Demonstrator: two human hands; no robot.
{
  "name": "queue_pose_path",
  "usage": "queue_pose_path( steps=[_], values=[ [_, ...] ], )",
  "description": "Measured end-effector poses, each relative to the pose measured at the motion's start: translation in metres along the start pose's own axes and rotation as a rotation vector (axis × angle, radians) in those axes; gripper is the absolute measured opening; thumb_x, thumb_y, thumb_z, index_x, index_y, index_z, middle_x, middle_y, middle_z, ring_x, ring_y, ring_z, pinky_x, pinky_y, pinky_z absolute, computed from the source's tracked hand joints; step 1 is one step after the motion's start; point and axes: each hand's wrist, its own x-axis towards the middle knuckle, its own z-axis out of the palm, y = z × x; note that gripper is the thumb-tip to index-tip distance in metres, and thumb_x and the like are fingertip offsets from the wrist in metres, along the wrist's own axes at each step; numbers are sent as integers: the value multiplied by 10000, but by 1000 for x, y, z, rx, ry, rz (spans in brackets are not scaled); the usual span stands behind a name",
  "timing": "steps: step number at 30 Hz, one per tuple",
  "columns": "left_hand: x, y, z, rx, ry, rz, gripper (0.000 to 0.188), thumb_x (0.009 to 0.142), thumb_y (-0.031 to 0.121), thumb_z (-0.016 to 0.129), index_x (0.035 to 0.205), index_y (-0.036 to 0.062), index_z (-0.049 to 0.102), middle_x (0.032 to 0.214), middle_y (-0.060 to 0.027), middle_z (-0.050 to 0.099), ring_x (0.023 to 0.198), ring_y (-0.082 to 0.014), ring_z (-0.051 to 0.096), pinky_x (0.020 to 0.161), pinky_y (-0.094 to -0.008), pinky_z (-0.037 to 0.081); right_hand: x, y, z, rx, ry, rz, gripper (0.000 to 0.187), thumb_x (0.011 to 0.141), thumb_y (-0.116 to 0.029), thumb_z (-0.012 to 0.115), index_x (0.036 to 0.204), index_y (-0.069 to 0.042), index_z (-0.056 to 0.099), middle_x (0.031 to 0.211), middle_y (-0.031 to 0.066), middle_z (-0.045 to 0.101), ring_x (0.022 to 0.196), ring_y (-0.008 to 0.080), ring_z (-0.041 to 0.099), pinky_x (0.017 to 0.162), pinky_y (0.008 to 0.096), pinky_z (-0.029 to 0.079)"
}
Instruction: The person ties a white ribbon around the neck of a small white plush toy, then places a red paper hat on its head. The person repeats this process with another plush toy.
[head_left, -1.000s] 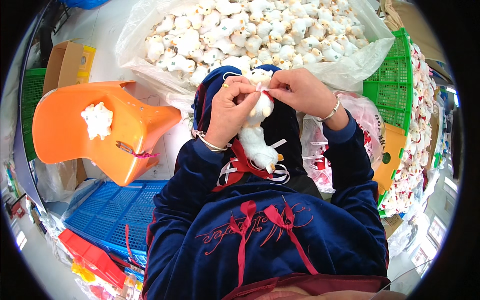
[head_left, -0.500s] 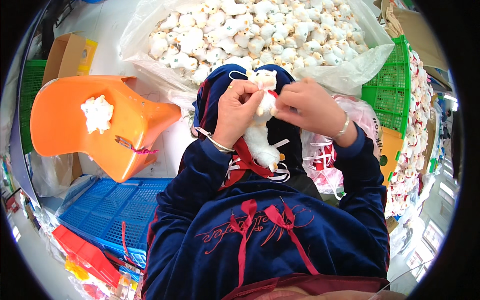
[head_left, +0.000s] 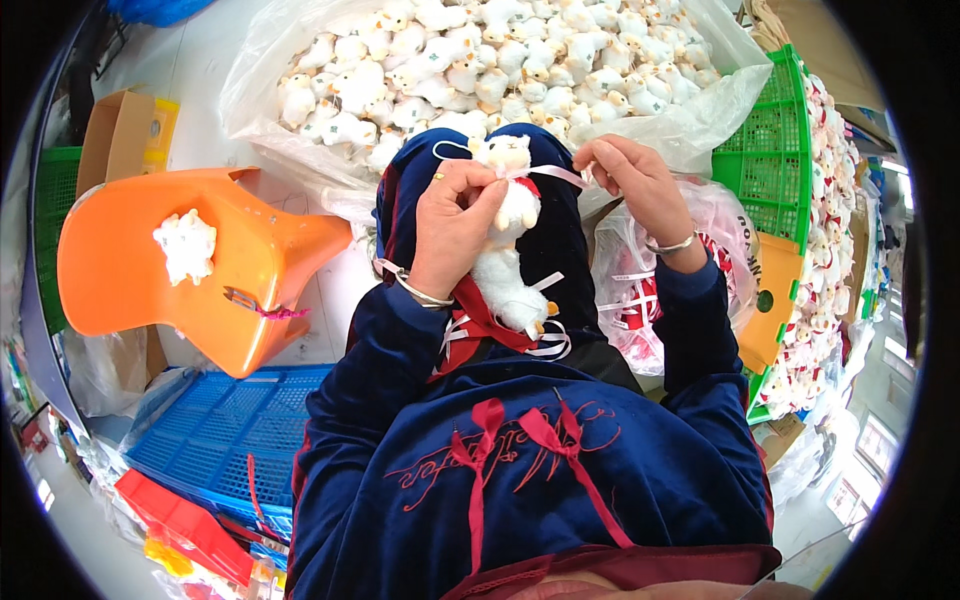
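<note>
1. We've got the left hand (head_left: 455, 225) closed around a small white plush lamb (head_left: 505, 240), thumb and fingers pinching it just under the head, at the neck.
2. The lamb hangs upright over our lap, head at 12 o'clock, feet toward 6, at the centre of the view.
3. The right hand (head_left: 635, 180) pinches a pale pink ribbon (head_left: 555, 175) between its fingertips; the strand runs taut from the lamb's neck out toward 3 o'clock.
4. What's new: a moment ago both hands sat close together at the toy's neck; now the right hand has drawn away to the side, and the ribbon is stretched out. We read that as a tie being pulled snug.
5. Loose ribbon pieces (head_left: 545, 345) lie on our lap under the lamb's feet.
6. At 12 o'clock a clear plastic bag (head_left: 690, 125) holds a heap of the same white lambs.
7. At 9 o'clock, an orange plastic stool (head_left: 250, 270) with one white plush piece (head_left: 185, 245) on it; a green crate (head_left: 765, 160) stands at 2 o'clock, a blue one (head_left: 215, 435) at 8.
</note>
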Motion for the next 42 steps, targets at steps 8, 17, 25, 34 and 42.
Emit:
queue_pose_path(
  steps=[8, 17, 25, 34, 42],
  values=[
    [0, 1, 3, 13, 25, 40, 82, 879, 23, 744, 867, 30, 663, 901, 23, 563, 689, -36, 467, 630, -204, 390, 17, 5, 0, -132, 29, -124, 342, 1048, -278, 527, 1034, 1, 723, 923, 14, 690, 861, 92, 577, 780, 246, 467],
    [0, 2, 4, 8, 1, 33, 59, 889, 20, 741, 894, 26, 683, 930, 29, 566, 716, -26, 473, 652, -190, 391, 25, 5, 12, -62, -297, 17, 230, 1004, -189, 620, 1035, 9, 732, 890, -2, 660, 831, 77, 555, 752, 231, 440],
    [1, 5, 4, -44, -41, -47, 44, 907, 24, 738, 948, 19, 722, 974, 25, 582, 769, -28, 507, 707, -182, 405, 28, 7, 23, 1, -310, -147, 123, 947, -82, 682, 1021, 4, 728, 826, -26, 638, 745, 53, 550, 676, 223, 446],
    [3, 4, 5, -3, -81, -11, 54, 915, 47, 739, 967, 34, 733, 929, 32, 571, 766, -27, 509, 671, -185, 394, 14, -12, 49, -286, 42, -302, 161, 893, -95, 744, 1039, -37, 707, 860, 37, 648, 684, 109, 606, 637, 256, 490],
    [6, 13, 5, 81, -102, -5, 64, 908, 71, 753, 960, 36, 741, 898, 35, 561, 766, -28, 496, 667, -189, 384, 15, -6, 45, -383, 98, -442, 114, 897, -43, 707, 1011, -43, 703, 851, 56, 629, 690, 138, 627, 628, 265, 502]
  ],
)
